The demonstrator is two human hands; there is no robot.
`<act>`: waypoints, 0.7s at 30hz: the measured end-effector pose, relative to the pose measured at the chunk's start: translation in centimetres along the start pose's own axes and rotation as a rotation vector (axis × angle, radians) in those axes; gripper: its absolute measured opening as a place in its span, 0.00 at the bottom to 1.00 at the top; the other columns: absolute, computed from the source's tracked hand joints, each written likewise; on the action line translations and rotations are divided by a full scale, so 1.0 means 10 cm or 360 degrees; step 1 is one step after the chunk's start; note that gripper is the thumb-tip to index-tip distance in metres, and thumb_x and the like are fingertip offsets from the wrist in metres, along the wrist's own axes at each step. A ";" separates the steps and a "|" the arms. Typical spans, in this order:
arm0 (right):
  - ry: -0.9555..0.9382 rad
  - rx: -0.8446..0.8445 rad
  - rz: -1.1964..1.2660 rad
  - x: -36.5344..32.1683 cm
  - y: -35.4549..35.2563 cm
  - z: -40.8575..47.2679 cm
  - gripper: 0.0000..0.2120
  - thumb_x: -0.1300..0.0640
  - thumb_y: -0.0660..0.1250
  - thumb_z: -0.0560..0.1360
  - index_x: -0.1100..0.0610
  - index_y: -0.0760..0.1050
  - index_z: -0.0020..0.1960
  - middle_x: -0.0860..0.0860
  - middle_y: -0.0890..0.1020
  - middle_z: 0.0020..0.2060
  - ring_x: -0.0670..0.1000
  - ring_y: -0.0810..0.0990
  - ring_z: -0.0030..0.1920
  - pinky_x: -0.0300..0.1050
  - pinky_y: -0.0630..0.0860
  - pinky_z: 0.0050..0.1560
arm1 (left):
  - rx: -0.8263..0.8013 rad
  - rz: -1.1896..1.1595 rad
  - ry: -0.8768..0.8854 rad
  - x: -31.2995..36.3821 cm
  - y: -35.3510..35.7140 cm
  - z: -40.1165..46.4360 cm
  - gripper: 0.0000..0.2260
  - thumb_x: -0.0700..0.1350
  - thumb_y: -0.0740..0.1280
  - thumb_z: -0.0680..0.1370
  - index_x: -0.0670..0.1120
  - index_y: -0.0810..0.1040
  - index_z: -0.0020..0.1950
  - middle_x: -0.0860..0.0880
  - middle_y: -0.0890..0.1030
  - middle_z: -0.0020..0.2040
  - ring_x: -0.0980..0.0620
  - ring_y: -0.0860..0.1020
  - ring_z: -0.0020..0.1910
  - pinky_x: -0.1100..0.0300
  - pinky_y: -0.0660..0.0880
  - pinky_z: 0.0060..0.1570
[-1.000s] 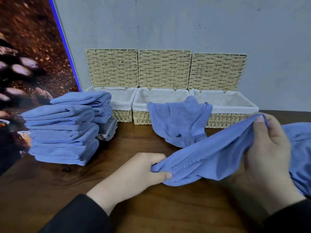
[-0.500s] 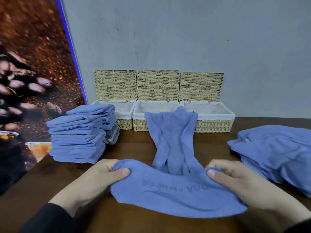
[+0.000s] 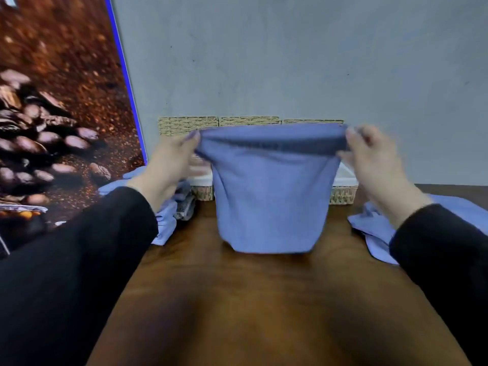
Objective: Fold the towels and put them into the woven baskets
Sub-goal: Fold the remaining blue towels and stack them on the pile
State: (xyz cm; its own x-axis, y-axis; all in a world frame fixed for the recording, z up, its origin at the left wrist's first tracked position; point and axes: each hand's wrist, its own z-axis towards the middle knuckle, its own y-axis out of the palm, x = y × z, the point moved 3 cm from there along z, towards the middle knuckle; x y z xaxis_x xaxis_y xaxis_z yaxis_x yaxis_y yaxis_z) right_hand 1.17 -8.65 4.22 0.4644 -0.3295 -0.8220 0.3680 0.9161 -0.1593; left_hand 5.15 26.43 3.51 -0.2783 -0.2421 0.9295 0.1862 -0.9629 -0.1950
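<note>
A blue towel (image 3: 269,202) hangs stretched in the air above the wooden table (image 3: 264,299). My left hand (image 3: 171,165) pinches its upper left corner and my right hand (image 3: 375,159) pinches its upper right corner. The towel's lower edge nearly reaches the table top. Behind it the woven baskets (image 3: 343,195) with white liners stand along the wall, mostly hidden; their raised lids (image 3: 187,125) show above the towel. A stack of folded blue towels (image 3: 166,223) sits left, partly behind my left sleeve. Loose blue towels (image 3: 375,225) lie at the right.
A large coffee-bean poster (image 3: 58,122) leans at the left side of the table. A grey wall (image 3: 290,62) rises straight behind the baskets.
Both hands rose from table level and spread apart, lifting the towel so it hangs flat in front of the baskets. The view tilted upward.
</note>
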 end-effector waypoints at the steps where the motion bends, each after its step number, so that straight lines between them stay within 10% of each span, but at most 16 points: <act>1: -0.0225 0.0130 -0.0095 -0.19 -0.05 0.08 0.11 0.47 0.61 0.83 0.42 0.76 0.43 0.45 0.78 0.37 0.45 0.76 0.43 0.57 0.80 0.50 | 0.0126 -0.0123 0.0191 0.22 -0.02 0.02 0.16 0.60 0.66 0.81 0.48 0.82 0.51 0.46 0.84 0.44 0.44 0.83 0.45 0.49 0.82 0.44; 5: -0.0587 0.0266 -0.0068 -0.44 -0.18 -0.11 0.10 0.46 0.60 0.82 0.38 0.75 0.44 0.53 0.76 0.41 0.50 0.74 0.45 0.62 0.76 0.51 | 0.0307 -0.0371 0.0604 0.60 -0.07 -0.14 0.12 0.46 0.62 0.85 0.50 0.81 0.44 0.55 0.82 0.39 0.56 0.81 0.46 0.55 0.83 0.47; 11: -0.0275 -0.0155 -0.0465 0.39 -0.21 -1.03 0.11 0.56 0.60 0.84 0.50 0.74 0.44 0.49 0.78 0.38 0.48 0.76 0.39 0.33 0.69 0.41 | -0.0064 0.0319 0.0364 -0.49 -0.08 -0.64 0.16 0.51 0.64 0.84 0.45 0.77 0.39 0.51 0.75 0.36 0.57 0.74 0.36 0.65 0.73 0.40; 14: -0.0043 -0.0569 -0.0630 0.84 -0.25 -1.42 0.12 0.44 0.59 0.80 0.48 0.77 0.45 0.47 0.81 0.40 0.46 0.79 0.42 0.41 0.73 0.46 | -0.0558 0.0689 0.0294 -1.00 -0.01 -1.12 0.13 0.50 0.64 0.82 0.49 0.79 0.39 0.57 0.76 0.33 0.63 0.72 0.35 0.63 0.66 0.38; 17: 0.0076 -0.1064 -0.0727 1.11 -0.28 -1.63 0.18 0.40 0.59 0.79 0.53 0.77 0.44 0.49 0.79 0.39 0.49 0.79 0.42 0.54 0.74 0.50 | -0.0975 0.0745 0.0229 -1.34 -0.04 -1.39 0.13 0.59 0.69 0.78 0.52 0.88 0.48 0.61 0.85 0.52 0.63 0.81 0.55 0.70 0.72 0.57; 21: -0.0084 -0.1122 -0.0750 1.13 -0.26 -1.55 0.22 0.36 0.57 0.81 0.50 0.79 0.41 0.47 0.82 0.40 0.49 0.82 0.46 0.49 0.75 0.52 | -0.0988 0.0606 0.0216 -1.33 -0.09 -1.37 0.21 0.68 0.68 0.72 0.53 0.88 0.41 0.58 0.86 0.52 0.58 0.82 0.55 0.64 0.74 0.58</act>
State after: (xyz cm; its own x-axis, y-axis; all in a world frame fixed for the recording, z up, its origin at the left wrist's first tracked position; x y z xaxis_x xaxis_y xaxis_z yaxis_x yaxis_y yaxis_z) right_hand -7.02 -11.26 -13.15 0.4321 -0.7066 -0.5604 -0.0476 0.6026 -0.7966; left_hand -4.27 28.93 -12.95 -0.4222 -0.5468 0.7230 -0.2627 -0.6896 -0.6749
